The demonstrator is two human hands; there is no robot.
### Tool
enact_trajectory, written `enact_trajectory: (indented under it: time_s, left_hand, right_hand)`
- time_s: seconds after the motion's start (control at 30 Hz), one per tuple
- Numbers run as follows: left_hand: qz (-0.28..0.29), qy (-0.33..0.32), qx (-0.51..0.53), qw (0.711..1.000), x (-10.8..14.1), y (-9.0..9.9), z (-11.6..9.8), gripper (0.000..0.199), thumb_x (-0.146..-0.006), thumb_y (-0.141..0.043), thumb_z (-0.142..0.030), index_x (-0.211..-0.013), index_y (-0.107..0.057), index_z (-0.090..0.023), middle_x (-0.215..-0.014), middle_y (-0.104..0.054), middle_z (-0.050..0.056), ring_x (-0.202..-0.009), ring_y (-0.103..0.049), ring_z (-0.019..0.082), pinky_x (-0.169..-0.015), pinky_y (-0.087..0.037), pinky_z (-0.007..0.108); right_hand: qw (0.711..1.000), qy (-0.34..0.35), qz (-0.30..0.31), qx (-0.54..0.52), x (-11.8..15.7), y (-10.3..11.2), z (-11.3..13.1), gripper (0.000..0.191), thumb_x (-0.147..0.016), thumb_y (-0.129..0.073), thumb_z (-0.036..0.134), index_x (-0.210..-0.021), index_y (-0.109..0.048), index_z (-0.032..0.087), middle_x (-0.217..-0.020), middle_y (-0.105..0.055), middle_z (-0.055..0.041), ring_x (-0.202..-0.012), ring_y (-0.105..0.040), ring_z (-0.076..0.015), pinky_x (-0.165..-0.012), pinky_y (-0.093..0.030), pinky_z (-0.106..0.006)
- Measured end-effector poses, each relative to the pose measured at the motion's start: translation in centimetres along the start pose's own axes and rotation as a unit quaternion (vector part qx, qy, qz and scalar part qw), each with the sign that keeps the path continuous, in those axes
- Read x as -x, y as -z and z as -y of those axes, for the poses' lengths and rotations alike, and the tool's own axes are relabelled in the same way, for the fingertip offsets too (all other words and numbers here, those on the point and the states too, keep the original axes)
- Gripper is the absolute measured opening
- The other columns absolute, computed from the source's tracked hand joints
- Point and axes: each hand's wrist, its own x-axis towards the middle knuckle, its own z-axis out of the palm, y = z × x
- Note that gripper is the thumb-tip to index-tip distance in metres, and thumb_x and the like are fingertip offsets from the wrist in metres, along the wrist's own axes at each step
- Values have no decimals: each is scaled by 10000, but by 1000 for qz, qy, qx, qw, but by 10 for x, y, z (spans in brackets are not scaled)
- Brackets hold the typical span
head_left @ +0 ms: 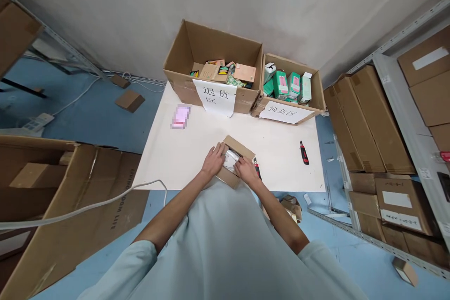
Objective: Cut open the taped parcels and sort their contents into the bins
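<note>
A small cardboard box [239, 147] lies on the white tabletop in front of me, its flaps folded out. Inside it shows a shiny white plastic-wrapped packet [230, 160]. My left hand [214, 160] grips the box's left side, fingers along its edge. From the right, my right hand [246, 169] reaches into the opening with curled fingers at the packet's edge; its fingertips are partly hidden. Beside the right hand lies a red and black utility knife [257, 168], half covered by the wrist.
A large carton [174, 77] of small boxes and a lower carton [318, 91] of green boxes stand at the table's back, both with paper signs. Another utility knife [304, 153] lies right. A blurred pink patch [181, 116] is at left. Shelving [404, 98] flanks the right.
</note>
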Motion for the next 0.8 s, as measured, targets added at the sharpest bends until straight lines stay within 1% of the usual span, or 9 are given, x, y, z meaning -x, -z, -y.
enact_trajectory:
  time_s: [0.07, 0.17, 0.27, 0.33, 0.37, 0.43, 0.53, 0.7, 0.8]
  left_hand:
    - [-2, 4, -11, 1000, 5, 3, 2, 347, -1017, -485, -61, -1141, -790, -167, -1807, -429, 181, -1677, -393, 379, -1303, -425, 549]
    - [-24, 28, 10, 999, 13, 8, 10, 372, -1037, -483, -97, -1294, -741, -172, -1811, -413, 188, -1591, -493, 362, -1214, -531, 509]
    - [-66, 78, 19, 995, 17, 13, 26, 362, -1084, -489, -203, -1377, -696, -152, -1790, -439, 199, -1568, -503, 382, -1201, -545, 525]
    - [-66, 93, 7, 993, 16, 14, 37, 355, -1086, -489, -226, -1349, -710, -138, -1763, -482, 200, -1611, -442, 427, -1220, -519, 573]
    - [-54, 93, 6, 994, 15, 13, 42, 353, -1079, -495, -226, -1337, -718, -134, -1727, -528, 205, -1612, -437, 441, -1225, -510, 587]
    - [-16, 95, 22, 995, 14, 9, 48, 374, -1065, -503, -212, -1364, -714, -134, -1606, -642, 214, -1532, -538, 420, -1197, -530, 558]
    - [37, 122, 67, 990, 17, -1, 50, 408, -1054, -469, -163, -1390, -700, -153, -1400, -763, 184, -1263, -727, 333, -1069, -587, 437]
    - [43, 195, 108, 974, 42, -15, 41, 382, -1047, -480, -162, -1358, -701, -176, -1260, -810, 149, -1081, -779, 312, -939, -593, 390]
    - [20, 220, 87, 971, 55, -16, 32, 404, -1041, -531, -188, -1423, -659, -147, -1354, -759, 195, -1165, -747, 338, -984, -594, 419]
  right_hand:
    - [999, -24, -23, -8, 13, 0, -3, 409, -1202, -449, 312, -1260, -817, 142, -1291, -746, -192, -1311, -611, -316, -1159, -500, -429]
    - [995, -77, -57, -31, 40, -5, -9, 424, -1207, -436, 349, -1252, -809, 152, -1278, -746, -186, -1309, -615, -326, -1175, -493, -443]
    - [984, -151, -67, -69, 64, -17, -12, 434, -1207, -433, 378, -1253, -803, 156, -1282, -776, -180, -1294, -651, -323, -1162, -503, -424]
    - [974, -193, -49, -107, 72, -27, -10, 422, -1196, -478, 417, -1303, -785, 147, -1288, -799, -183, -1272, -693, -321, -1107, -530, -392]
    - [969, -207, -32, -128, 73, -31, -9, 419, -1184, -514, 436, -1335, -770, 140, -1276, -813, -183, -1242, -721, -318, -1064, -545, -373]
    - [960, -221, -1, -172, 70, -39, -5, 418, -1160, -572, 440, -1382, -743, 131, -1219, -840, -175, -1156, -774, -305, -973, -563, -338]
    - [950, -224, 14, -218, 59, -44, -2, 367, -1143, -567, 329, -1423, -718, 145, -1152, -865, -134, -1068, -812, -271, -910, -561, -295]
    - [946, -230, 3, -229, 39, -37, -15, 455, -1134, -454, 193, -1549, -634, 144, -1203, -857, -130, -1102, -811, -258, -970, -565, -293]
    - [955, -216, -36, -202, 30, -27, -21, 490, -1117, -415, 142, -1556, -632, 129, -1380, -795, -173, -1292, -741, -274, -1114, -542, -341]
